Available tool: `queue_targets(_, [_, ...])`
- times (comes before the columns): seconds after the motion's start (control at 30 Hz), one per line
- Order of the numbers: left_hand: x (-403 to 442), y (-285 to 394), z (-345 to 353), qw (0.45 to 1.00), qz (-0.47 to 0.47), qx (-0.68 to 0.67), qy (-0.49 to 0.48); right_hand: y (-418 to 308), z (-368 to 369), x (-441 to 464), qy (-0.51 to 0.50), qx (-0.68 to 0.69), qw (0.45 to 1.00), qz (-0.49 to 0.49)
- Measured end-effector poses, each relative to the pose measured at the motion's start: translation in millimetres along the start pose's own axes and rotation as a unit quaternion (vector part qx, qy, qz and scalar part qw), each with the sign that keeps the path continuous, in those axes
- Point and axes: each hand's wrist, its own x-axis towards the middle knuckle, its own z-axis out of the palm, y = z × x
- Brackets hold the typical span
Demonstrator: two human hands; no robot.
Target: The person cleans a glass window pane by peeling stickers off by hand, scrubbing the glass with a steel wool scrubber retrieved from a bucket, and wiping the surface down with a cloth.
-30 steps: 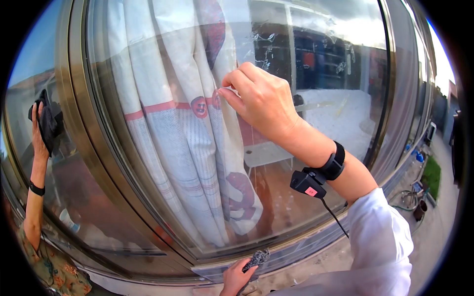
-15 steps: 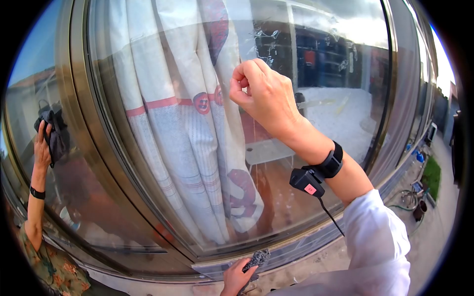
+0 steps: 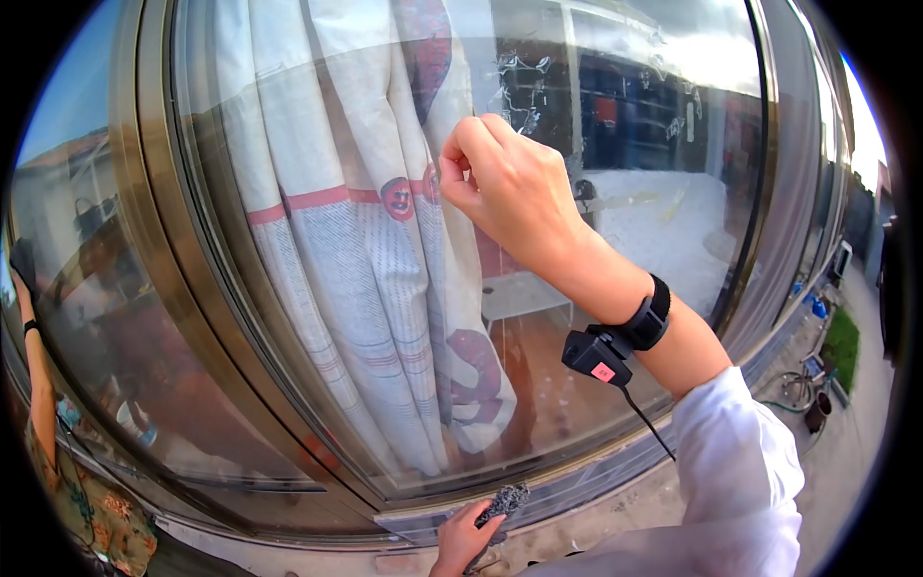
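In front of the window glass point(image 3: 615, 260), my right hand point(image 3: 514, 188) is raised with its fingers curled closed, near white smeared residue point(image 3: 519, 87) on the pane. Whatever those fingers may pinch is hidden. A black strap point(image 3: 652, 313) with a small black box point(image 3: 593, 356) and a cable sits on that wrist. Low at the bottom, my left hand point(image 3: 463, 539) grips a grey steel wool scrubber point(image 3: 505, 502), close to the window's lower frame.
Behind the glass hang white curtains point(image 3: 327, 250) with red stripes. A brown metal frame point(image 3: 163, 192) divides the panes. At the far left a co-worker's arm point(image 3: 40, 385) reaches up with a dark cloth point(image 3: 23, 262). A hose point(image 3: 793, 389) and a brown pot point(image 3: 817, 413) stand at right.
My right hand has shifted slightly left, still closed. My left hand stays nearly in place with the steel wool. The co-worker's arm and cloth have moved left and down.
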Motion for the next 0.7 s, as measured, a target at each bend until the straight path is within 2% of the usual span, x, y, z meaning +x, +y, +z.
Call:
queue_targets(0.2, [0, 1, -3, 1.000, 0.005, -0.007, 0.003, 4, -4, -3, 0.010, 0.062, 0.998, 0.022])
queue_targets(0.53, [1, 1, -6, 1.000, 0.009, 0.004, -0.003, -3, 0, 1, 0.013, 0.014, 1.000, 0.007])
queue_targets(0.7, [0, 3, -5, 1.000, 0.005, -0.002, -0.007, -6, 0, 5, -0.011, -0.012, 0.999, 0.033])
